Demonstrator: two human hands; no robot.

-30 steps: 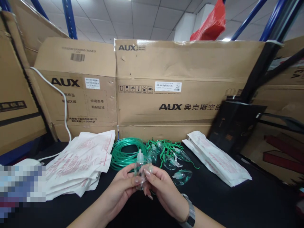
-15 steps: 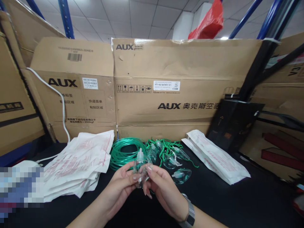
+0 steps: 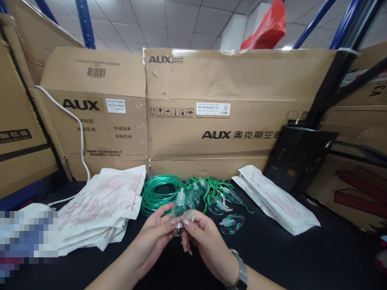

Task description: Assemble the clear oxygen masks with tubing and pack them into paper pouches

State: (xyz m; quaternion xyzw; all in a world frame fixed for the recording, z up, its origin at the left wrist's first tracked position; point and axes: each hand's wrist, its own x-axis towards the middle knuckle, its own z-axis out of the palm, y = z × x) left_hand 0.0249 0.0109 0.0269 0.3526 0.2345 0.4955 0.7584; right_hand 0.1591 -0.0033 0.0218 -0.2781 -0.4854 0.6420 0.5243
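Note:
Both hands hold one clear oxygen mask [image 3: 178,208] upright above the dark tabletop, its whitish connector [image 3: 181,195] pointing up. My left hand [image 3: 157,231] is closed on the mask's left side, with the thumb across its front. On the right side, my right hand [image 3: 201,237] pinches the mask by thumb and fingers, the two thumbs nearly touching. A small metallic strip [image 3: 179,225] shows below the thumbs. Just behind lies a coil of green tubing [image 3: 148,195]. Several more masks with green straps [image 3: 214,187] lie beyond, and a single mask [image 3: 232,224] is to the right.
A stack of white printed packets [image 3: 99,205] lies at the left, and another white packet [image 3: 278,201] at the right. Cardboard boxes [image 3: 236,84] stand as a wall at the back. A black box [image 3: 298,161] leans at the back right. A white cable [image 3: 81,133] hangs at left.
My right thumb has moved left and slightly down over the mask, closer to my left thumb. The mask stays in both hands; the things on the table lie as before.

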